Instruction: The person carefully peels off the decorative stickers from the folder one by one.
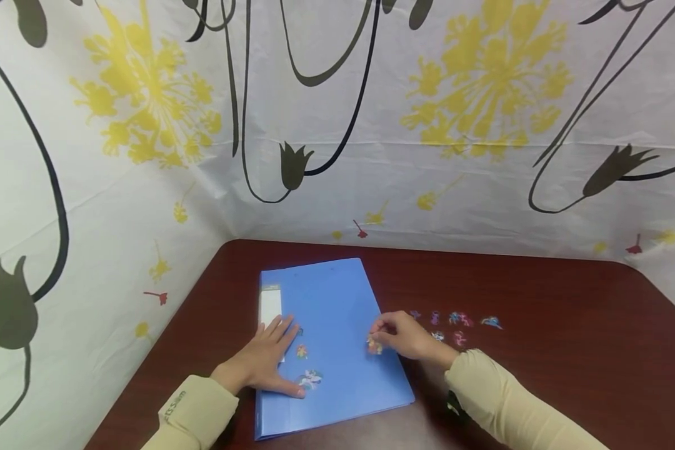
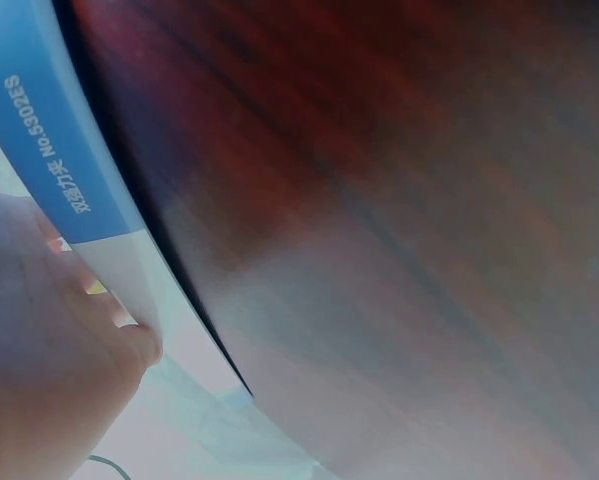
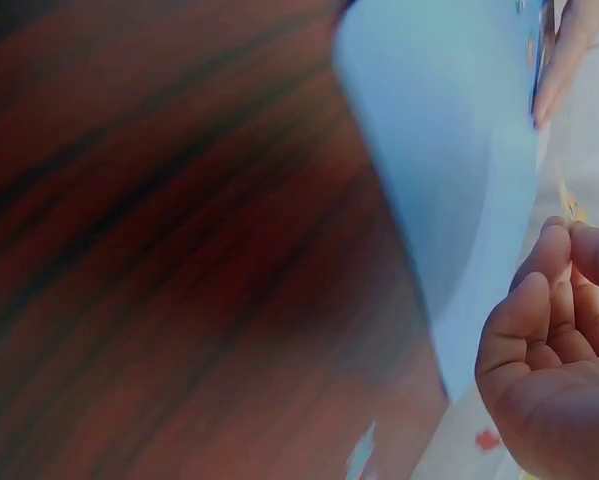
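Observation:
A blue folder [image 1: 337, 312] with a white spine label lies on the dark red table. My left hand [image 1: 264, 359] rests spread on its left side, fingers straight. Beside that hand, a small orange and yellow sticker [image 1: 302, 351] and a larger white pony sticker [image 1: 310, 379] lie on the cover; a third small sticker [image 1: 300, 331] shows near the fingertips. Over the folder's right side my right hand [image 1: 405, 334] pinches a yellow and orange sticker [image 1: 374, 345] between thumb and index finger. In the right wrist view the sticker [image 3: 572, 207] stands up from the fingertips.
Several loose pony stickers [image 1: 460, 319] lie on the table [image 1: 568, 350] right of the folder, partly behind the right hand. A blue sticker [image 1: 492, 322] lies farthest right. A white patterned cloth [image 1: 337, 219] hangs along the table's back and left edges.

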`<state>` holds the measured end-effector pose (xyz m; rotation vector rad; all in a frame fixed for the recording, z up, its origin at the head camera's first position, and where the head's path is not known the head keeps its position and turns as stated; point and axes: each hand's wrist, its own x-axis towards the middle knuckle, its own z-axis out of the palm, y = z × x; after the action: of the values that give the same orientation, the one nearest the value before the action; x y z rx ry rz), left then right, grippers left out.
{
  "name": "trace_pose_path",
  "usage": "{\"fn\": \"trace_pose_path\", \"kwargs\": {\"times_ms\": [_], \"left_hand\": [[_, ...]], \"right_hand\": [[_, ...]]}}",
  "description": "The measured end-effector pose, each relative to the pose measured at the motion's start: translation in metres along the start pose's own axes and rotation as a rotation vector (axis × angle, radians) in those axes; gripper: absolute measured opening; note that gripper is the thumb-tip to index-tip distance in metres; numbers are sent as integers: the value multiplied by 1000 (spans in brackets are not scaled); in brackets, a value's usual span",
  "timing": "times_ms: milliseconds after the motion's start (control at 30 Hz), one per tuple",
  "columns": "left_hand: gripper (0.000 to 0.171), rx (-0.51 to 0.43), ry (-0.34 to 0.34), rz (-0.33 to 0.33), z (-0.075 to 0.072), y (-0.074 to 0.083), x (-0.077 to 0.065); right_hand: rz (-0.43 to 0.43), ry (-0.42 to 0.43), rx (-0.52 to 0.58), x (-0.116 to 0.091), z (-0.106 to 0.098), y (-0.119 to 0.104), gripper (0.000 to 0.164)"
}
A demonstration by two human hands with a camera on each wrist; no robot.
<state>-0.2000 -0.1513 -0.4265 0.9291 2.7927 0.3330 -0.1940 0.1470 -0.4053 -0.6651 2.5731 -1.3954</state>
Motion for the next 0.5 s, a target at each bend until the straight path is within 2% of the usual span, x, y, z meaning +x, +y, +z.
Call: {"fn": "trace_pose_path", "kwargs": {"times_ms": [100,367,500], "left_hand": [[115,-6,0,5,0,-1,0],[116,-6,-10,4,1,-1,0],[116,-7,-14,-3,0,-1,-1]], "right_hand": [[23,8,20,-11,-14,4,10],[67,52,-35,-40,-57,26,13],[133,72,-53,-56,-77,42,16]]}}
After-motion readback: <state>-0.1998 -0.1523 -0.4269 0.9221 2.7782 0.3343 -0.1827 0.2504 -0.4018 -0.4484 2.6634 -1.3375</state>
